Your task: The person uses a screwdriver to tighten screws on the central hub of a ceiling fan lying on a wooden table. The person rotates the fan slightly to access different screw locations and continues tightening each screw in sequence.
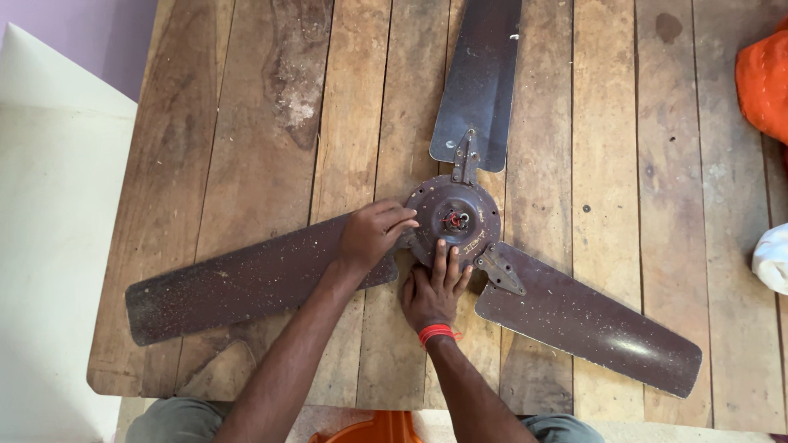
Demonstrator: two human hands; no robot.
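On the middle of a worn plank table (246, 98) lies a brown ceiling fan (454, 217), flat, its three dusty blades spreading far, near-left and near-right from a round motor hub with red wires at its centre. No package, label or sign can be made out; at the right edge sit an orange cloth (763, 78) and, nearer, a white cloth (773, 258). The blades are speckled and scuffed, each joined to the hub by a metal bracket. Left hand (371, 236) rests curled over the root of the near-left blade, fingers loosely together against the hub's rim. Right hand (432, 291), with a red thread at the wrist, lies flat, fingers spread, pressing on the hub's near edge and clasping nothing.
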